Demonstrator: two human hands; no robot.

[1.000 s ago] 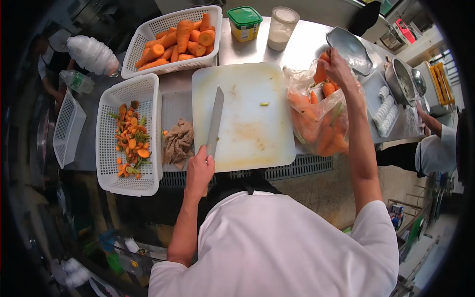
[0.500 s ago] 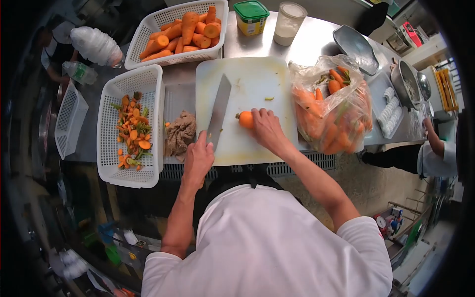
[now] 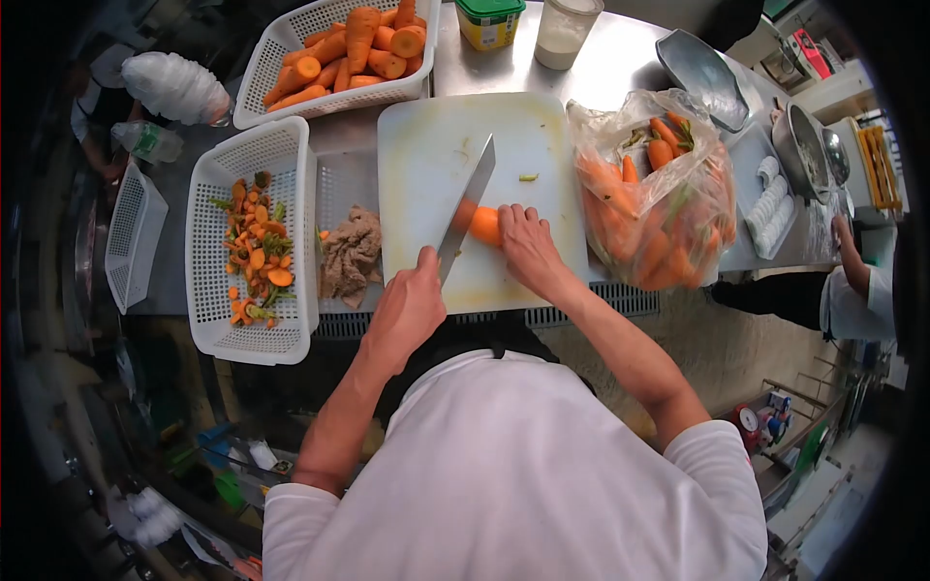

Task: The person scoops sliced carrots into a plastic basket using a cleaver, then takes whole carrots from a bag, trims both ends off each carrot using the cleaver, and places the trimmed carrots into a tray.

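My left hand [image 3: 409,305] is closed around the handle of a kitchen knife [image 3: 473,194], its blade pointing away from me over the white cutting board [image 3: 417,136]. With the fingers of my right hand [image 3: 531,252] I hold a carrot [image 3: 485,226] down on the board. The blade stands right against the carrot's left end; whether it has entered the flesh I cannot tell. A small green stem piece [image 3: 528,177] lies further up the board. Left of the board is a crumpled brown cloth [image 3: 351,254].
A white basket [image 3: 205,290] at left holds carrot tops and trimmings. Another basket [image 3: 254,102] behind it is full of trimmed carrots. To the right sits a clear plastic bag of carrots [image 3: 654,213]. A green-lidded tub [image 3: 489,24] and a jar [image 3: 562,39] stand behind. A co-worker [image 3: 857,281] is at far right.
The knife has moved right, from beside the carrot to its left end, with my left hand following. The carrot's green-stemmed end no longer shows. My right hand stays on the carrot.
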